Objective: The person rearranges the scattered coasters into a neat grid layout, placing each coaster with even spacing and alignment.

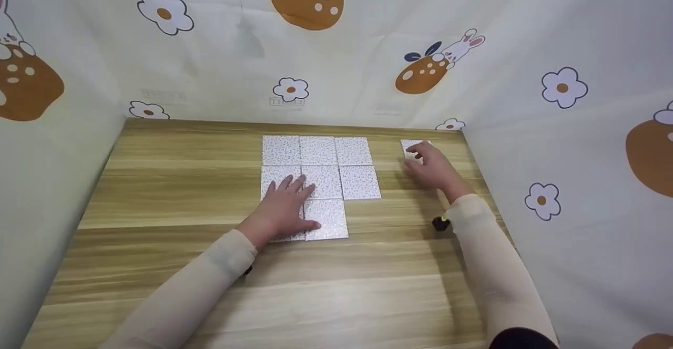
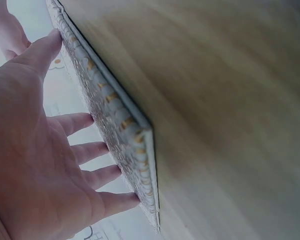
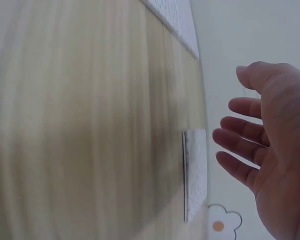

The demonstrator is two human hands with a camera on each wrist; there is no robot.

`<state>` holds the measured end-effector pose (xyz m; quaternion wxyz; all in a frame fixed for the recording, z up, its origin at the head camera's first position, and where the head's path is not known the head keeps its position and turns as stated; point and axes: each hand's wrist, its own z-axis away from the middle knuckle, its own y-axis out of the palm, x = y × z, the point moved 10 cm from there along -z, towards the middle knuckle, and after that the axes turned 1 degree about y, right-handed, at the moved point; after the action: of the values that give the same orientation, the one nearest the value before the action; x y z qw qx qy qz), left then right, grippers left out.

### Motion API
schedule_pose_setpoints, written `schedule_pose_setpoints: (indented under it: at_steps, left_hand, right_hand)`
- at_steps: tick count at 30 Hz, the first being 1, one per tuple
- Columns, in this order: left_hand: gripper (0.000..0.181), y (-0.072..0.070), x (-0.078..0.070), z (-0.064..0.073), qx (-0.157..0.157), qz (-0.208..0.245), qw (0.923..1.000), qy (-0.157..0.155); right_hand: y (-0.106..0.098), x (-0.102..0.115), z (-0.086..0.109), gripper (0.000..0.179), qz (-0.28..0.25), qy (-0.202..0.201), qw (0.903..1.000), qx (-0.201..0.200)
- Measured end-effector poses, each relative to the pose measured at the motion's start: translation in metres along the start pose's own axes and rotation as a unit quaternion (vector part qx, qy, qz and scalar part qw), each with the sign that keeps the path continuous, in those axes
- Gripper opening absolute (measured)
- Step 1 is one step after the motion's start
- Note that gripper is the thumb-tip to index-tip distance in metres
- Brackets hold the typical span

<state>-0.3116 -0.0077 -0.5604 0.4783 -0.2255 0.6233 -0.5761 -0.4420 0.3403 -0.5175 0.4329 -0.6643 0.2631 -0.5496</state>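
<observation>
White speckled square tiles (image 1: 359,182) lie edge to edge in rows on the wooden table, making one block with a gap at its lower right corner. My left hand (image 1: 281,209) is spread over the lower left of this block, its fingertips touching the tiles' top face (image 2: 110,110). That hand covers part of the tiles under it. To the right of the block, a separate speckled tile (image 3: 195,175) lies near the back edge. My right hand (image 1: 432,166) hovers by it with loosely bent fingers (image 3: 240,140), apart from the tile and holding nothing.
The wood-grain table (image 1: 326,296) stretches toward the front. Pale cloth walls (image 1: 210,70) printed with flowers and rabbits enclose it at the back and both sides. A small dark object (image 1: 440,224) shows beside my right sleeve.
</observation>
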Motion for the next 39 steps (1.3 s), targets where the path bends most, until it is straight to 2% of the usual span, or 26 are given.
schedule_pose_setpoints:
  at_steps: [6, 10, 16, 21, 28, 33, 39]
  left_hand:
    - [0.105, -0.001, 0.0, 0.0, -0.006, 0.006, 1.0, 0.003]
    - [0.105, 0.001, 0.0, -0.001, -0.006, 0.009, 0.9999, 0.004]
    - [0.105, 0.002, 0.0, -0.002, -0.005, 0.005, 1.0, 0.003]
    - [0.103, -0.001, -0.001, -0.001, -0.008, 0.004, 0.9999, 0.005]
    - [0.103, 0.001, -0.001, 0.0, -0.001, 0.014, 0.9999, 0.002]
    - [0.103, 0.003, -0.001, 0.0, 0.001, 0.017, 0.9999, 0.001]
    - [0.104, 0.003, 0.0, 0.001, 0.001, 0.011, 0.9999, 0.001]
  right_hand:
    - [-0.008, -0.027, -0.021, 0.075, 0.078, 0.074, 0.9932, 0.045]
    - [-0.011, -0.041, -0.026, 0.097, 0.08, 0.096, 0.9899, 0.065]
    - [-0.01, -0.056, -0.028, 0.116, 0.066, 0.109, 0.9877, 0.09]
    - [-0.007, -0.067, -0.029, 0.118, 0.07, 0.124, 0.9817, 0.127]
    - [-0.005, -0.072, -0.029, 0.108, 0.07, 0.107, 0.9803, 0.151]
    - [-0.002, -0.083, -0.029, 0.103, 0.041, 0.128, 0.9812, 0.138]
    - [0.003, -0.081, -0.031, 0.104, 0.082, 0.094, 0.9877, 0.094]
